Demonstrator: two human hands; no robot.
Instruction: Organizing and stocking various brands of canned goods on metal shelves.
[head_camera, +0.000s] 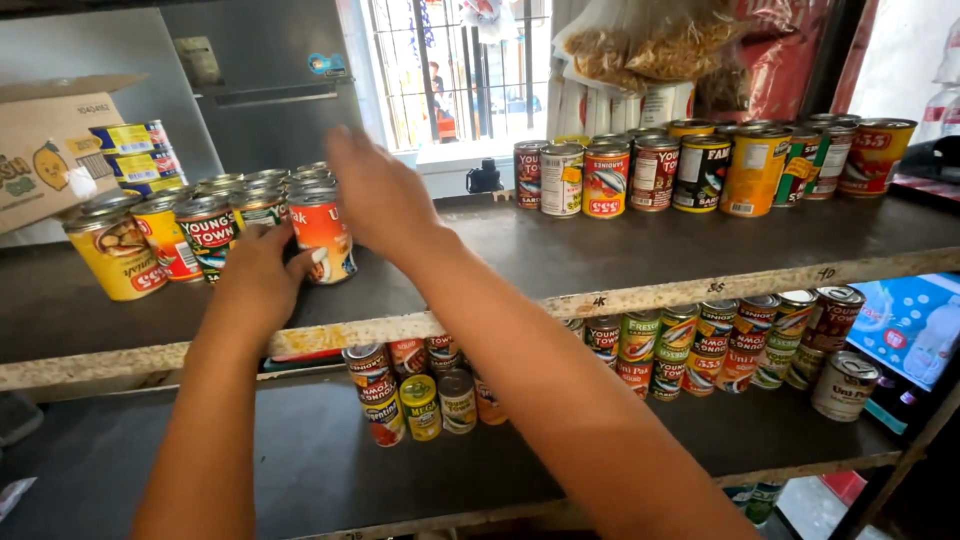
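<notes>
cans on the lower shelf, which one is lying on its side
The silver-topped can at the far right end of the lower shelf. Its round lid faces outward, while the other cans there, like the yellow one, stand upright.

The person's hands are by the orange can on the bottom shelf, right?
Not quite. In the head view, both hands, left and right, are by the orange-labelled round metal can on the dark top shelf, not the bottom one.
</notes>
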